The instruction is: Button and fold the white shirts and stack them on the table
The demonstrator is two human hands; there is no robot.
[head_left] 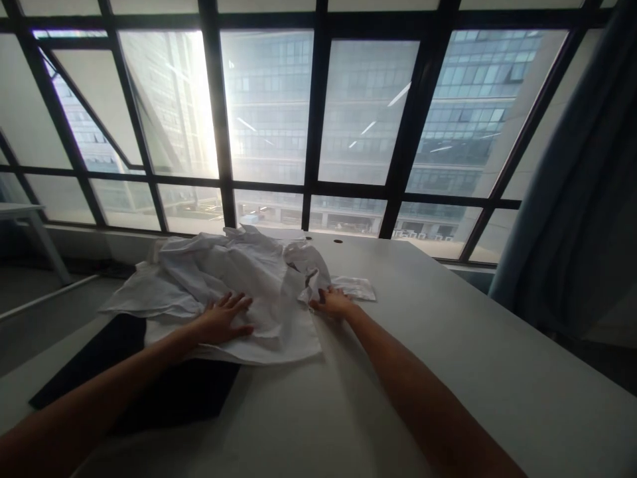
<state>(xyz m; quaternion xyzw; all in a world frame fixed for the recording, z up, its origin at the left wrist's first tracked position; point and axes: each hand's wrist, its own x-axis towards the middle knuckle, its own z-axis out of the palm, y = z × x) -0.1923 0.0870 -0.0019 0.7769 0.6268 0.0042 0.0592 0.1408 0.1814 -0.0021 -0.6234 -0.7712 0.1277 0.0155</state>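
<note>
A crumpled white shirt is spread in loose folds over the table's far left part. Flat on its near middle lies my left hand, fingers spread and gripping nothing. At the shirt's right edge, my right hand has its thumb and fingers closed on a bunched bit of the fabric. Part of the fingertips is hidden in the folds. Beneath the shirt and my left forearm, a dark flat piece shows; whether it is cloth or board I cannot tell. Just beyond my right hand sits a shiny clear plastic packet.
The white table reaches toward a wall of black-framed windows, with a round hole near its far edge. A blue curtain hangs at the right. Another white table stands at the left.
</note>
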